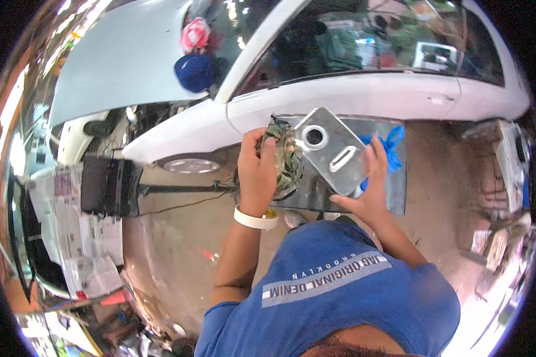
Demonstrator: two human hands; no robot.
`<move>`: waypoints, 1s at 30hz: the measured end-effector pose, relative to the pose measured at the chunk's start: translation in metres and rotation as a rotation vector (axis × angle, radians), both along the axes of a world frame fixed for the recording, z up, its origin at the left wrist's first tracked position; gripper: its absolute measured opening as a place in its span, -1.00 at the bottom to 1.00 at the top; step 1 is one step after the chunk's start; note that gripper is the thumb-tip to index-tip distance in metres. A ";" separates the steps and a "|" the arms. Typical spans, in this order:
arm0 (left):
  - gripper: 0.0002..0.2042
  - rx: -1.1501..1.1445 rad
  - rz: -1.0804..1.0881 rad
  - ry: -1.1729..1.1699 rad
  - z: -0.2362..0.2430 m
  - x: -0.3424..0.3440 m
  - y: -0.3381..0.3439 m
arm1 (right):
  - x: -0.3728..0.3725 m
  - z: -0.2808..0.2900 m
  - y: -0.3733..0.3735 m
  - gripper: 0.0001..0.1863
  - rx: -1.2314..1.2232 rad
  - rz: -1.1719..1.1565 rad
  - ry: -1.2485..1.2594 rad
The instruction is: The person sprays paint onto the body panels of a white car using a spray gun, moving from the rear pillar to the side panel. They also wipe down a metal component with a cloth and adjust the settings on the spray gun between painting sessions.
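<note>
Both hands share the work on a flat, silvery rectangular metal tank (333, 149) with a round filler hole and a slotted handle on its upper face: the right hand (368, 190) has its grip closed on the tank's near right edge, fingers spread up along the side, while the left hand (257, 172) is clenched around a crumpled green and grey patterned rag (287, 157) pressed against the tank's left edge. That tank is tilted, one corner pointing away from the person, and it sits above a larger flat sheet of shiny metal (393, 184) that lies under and to the right of it. Just right of the tank, touching its far right side, a knotted blue plastic strip (390, 146) sticks out behind the right hand's fingers. Around the left wrist, below the tank, is a white wristband (255, 219). Beyond the tank stands a white car (351, 98) with its silver bonnet (125, 56) raised to the far left; a blue cap (194, 72) and a pink cloth (195, 34) rest near the windscreen. Left of the tank, on the concrete floor (173, 250), stands a black box-shaped unit (108, 185), and farther left lie spread newspapers (83, 238).
</note>
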State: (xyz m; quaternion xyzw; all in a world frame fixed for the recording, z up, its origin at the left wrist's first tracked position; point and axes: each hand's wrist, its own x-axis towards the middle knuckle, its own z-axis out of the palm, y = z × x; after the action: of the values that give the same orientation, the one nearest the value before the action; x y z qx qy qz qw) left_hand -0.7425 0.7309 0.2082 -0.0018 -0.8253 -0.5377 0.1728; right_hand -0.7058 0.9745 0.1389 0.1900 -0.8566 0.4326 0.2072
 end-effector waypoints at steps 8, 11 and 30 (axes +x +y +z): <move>-0.78 1.005 0.127 -0.199 -0.003 0.049 -0.008 | -0.011 0.012 0.012 0.22 -0.130 0.182 -0.123; -0.79 0.945 0.182 -0.232 -0.020 0.076 -0.014 | -0.014 0.028 0.018 0.11 0.044 0.102 0.025; -0.80 0.244 0.630 -0.087 -0.098 0.306 -0.137 | 0.128 0.002 -0.271 -0.44 -0.046 1.060 -0.567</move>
State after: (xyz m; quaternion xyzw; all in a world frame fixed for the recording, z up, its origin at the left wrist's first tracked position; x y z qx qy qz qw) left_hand -0.4363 0.5940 0.1098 0.2967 -0.7215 -0.5523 0.2940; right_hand -0.5776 0.7031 0.1410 0.4637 -0.6574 0.5294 -0.2692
